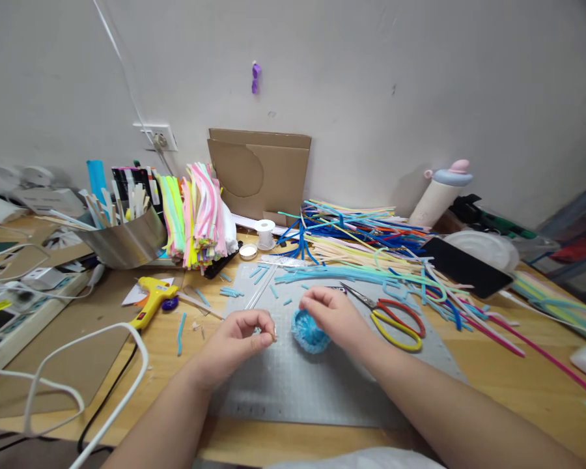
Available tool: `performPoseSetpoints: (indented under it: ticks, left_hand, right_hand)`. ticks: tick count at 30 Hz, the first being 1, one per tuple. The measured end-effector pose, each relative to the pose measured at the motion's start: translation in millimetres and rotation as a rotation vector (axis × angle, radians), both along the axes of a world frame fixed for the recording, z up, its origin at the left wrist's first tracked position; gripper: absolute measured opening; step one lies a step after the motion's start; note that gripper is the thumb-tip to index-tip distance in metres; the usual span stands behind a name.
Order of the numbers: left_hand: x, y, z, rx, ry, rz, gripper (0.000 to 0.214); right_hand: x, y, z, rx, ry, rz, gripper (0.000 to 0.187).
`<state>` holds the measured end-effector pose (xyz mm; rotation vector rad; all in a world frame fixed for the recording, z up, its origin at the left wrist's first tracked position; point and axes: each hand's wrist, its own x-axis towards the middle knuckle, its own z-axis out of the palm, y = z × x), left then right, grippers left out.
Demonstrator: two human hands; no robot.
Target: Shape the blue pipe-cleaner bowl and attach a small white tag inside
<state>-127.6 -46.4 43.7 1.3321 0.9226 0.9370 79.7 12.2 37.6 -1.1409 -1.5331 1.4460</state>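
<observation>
My right hand (331,314) is closed at the top rim of a round light-blue pipe-cleaner piece (310,335), which has a brighter blue middle. To its left, my left hand (247,337) is pinched, thumb against forefinger. What those fingertips hold, if anything, is too small to make out. Both hands are over a grey cutting mat (283,397). Scissors (395,319) with red and yellow handles lie right of my right hand, blades apart. Short cut blue pipe-cleaner bits (231,292) are scattered on the mat's upper left.
A yellow glue gun (152,301) and a white cable (139,345) lie at left. Bundled pipe cleaners (208,215) stand behind; loose ones (351,228) pile at the back. A spool (265,234), a black phone (466,267), a bottle (437,198) and cardboard (283,169) are also there.
</observation>
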Motion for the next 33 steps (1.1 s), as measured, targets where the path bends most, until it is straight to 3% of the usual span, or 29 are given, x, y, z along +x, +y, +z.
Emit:
performPoseSetpoints:
  ticks: [5,7,9,13,15,20,27,33]
  left_hand:
    - [-11.6,-3.5,2.7,0.060,0.011,0.021,0.027]
    - [-20.3,-3.7,7.9,0.104,0.123,0.034,0.027]
    - [-33.1,-1.8,14.6,0.144,0.396,0.087,0.024]
    - [-69.2,7.2,23.8,0.318,1.263,0.348,0.018]
    - [-87.7,10.9,25.1,0.305,1.399,0.489,0.016]
    - [-121.0,18.9,30.9,0.158,1.528,0.804,0.029]
    - [-156.0,43.7,51.5,0.030,1.519,1.195,0.054]
    - [-168.5,50.1,55.5,0.110,1.459,1.220,0.049]
  right_hand:
    - [38.3,29.4,7.9,-0.003,0.105,-0.246,0.016]
    - [56.3,36.7,13.9,-0.012,0.168,-0.301,0.018]
    - [73.4,39.7,18.5,-0.019,0.217,-0.328,0.021]
    - [100.5,35.5,17.6,-0.021,0.274,-0.337,0.021]
    - [110.1,31.6,12.1,-0.033,0.286,-0.326,0.021]
    - [128.8,25.6,-3.0,-0.057,0.302,-0.298,0.021]
    - [143.6,21.5,-6.2,-0.090,0.322,-0.300,0.023]
    - [140.0,17.8,-8.5,-0.109,0.323,-0.284,0.025]
